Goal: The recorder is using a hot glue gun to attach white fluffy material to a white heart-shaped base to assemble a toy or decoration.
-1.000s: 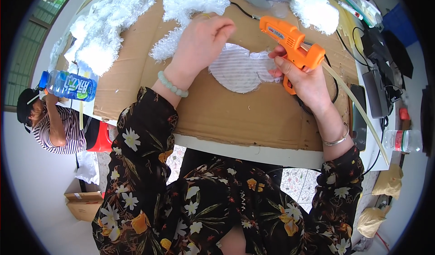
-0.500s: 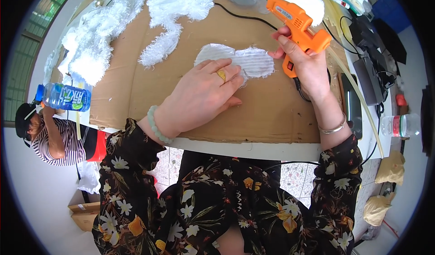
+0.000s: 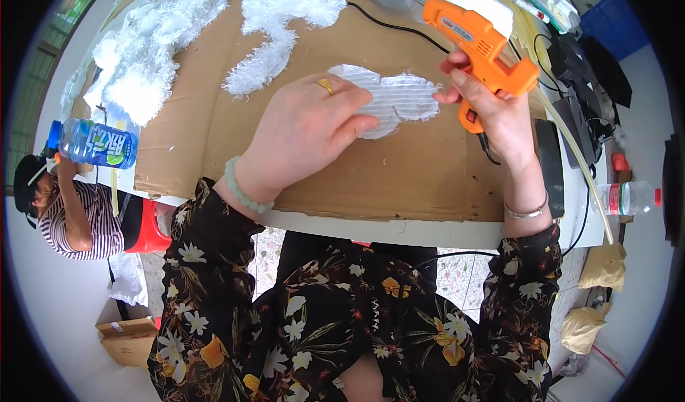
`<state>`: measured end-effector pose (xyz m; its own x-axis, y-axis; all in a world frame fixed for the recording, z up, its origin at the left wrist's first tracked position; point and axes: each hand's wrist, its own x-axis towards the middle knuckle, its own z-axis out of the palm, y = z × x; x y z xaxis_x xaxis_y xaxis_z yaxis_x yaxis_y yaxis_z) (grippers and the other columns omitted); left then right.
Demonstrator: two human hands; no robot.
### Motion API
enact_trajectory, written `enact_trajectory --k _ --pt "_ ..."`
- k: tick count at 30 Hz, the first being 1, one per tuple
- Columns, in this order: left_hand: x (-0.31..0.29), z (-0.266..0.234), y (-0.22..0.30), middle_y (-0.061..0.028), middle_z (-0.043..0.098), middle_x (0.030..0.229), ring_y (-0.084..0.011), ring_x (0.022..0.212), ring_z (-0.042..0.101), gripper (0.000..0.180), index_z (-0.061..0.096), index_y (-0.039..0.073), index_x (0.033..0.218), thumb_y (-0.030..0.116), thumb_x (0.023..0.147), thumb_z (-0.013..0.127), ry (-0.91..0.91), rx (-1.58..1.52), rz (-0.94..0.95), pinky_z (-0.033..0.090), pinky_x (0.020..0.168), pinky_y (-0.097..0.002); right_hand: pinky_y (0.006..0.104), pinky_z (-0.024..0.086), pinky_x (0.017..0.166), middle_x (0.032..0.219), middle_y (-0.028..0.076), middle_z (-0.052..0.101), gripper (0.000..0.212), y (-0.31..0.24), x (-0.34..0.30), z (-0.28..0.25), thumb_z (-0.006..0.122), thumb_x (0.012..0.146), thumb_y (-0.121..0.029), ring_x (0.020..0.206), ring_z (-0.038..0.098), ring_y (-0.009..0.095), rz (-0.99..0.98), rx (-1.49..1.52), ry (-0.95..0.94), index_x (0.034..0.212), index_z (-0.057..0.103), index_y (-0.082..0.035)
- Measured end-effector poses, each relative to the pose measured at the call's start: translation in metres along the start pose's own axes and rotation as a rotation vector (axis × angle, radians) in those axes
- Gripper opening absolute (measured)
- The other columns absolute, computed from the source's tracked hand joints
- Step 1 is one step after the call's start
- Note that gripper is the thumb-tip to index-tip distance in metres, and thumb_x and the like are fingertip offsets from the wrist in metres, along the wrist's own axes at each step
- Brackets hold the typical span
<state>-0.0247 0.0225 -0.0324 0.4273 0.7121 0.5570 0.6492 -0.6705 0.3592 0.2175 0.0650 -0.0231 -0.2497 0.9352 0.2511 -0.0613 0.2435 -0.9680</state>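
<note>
My right hand [image 3: 499,116] is closed round an orange hot glue gun [image 3: 474,38], raised above the right side of the cardboard sheet [image 3: 342,181]. A black cord leaves the gun near my wrist. On the cardboard lies a white, ribbed piece of fabric [image 3: 407,95] with rounded lobes and frayed edges. My left hand [image 3: 307,127] rests over its left part, covering some of it. The thumb and forefinger are apart, with their tips at the fabric; the other fingertips are hidden.
Fluffy white fabric pieces [image 3: 289,6] lie along the far side. A blue-labelled bottle [image 3: 96,143] stands at the left, near a person in a striped shirt [image 3: 82,220]. Pale glue sticks [image 3: 571,145], a dark phone-like slab [image 3: 548,166] and another bottle [image 3: 628,198] are at the right.
My left hand has drawn back to the left, its fingers more bent, baring more of the fabric's middle. My right hand has shifted slightly right with the glue gun.
</note>
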Motion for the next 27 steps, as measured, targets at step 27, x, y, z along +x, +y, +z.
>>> enact_trajectory --k 27 --pt "-0.038 0.000 -0.061 -0.0043 0.055 0.061 -0.0183 0.062 0.055 0.020 0.056 0.004 0.072 0.022 0.073 0.064 -0.233 0.188 0.255 0.040 0.061 -0.0290 0.0215 0.043 0.066 0.085 0.000 0.059 0.019 0.028 0.011 0.047 0.068 0.080 -0.010 0.074 0.051 0.007 0.313 -0.551 -0.300 0.095 0.059 -0.002"
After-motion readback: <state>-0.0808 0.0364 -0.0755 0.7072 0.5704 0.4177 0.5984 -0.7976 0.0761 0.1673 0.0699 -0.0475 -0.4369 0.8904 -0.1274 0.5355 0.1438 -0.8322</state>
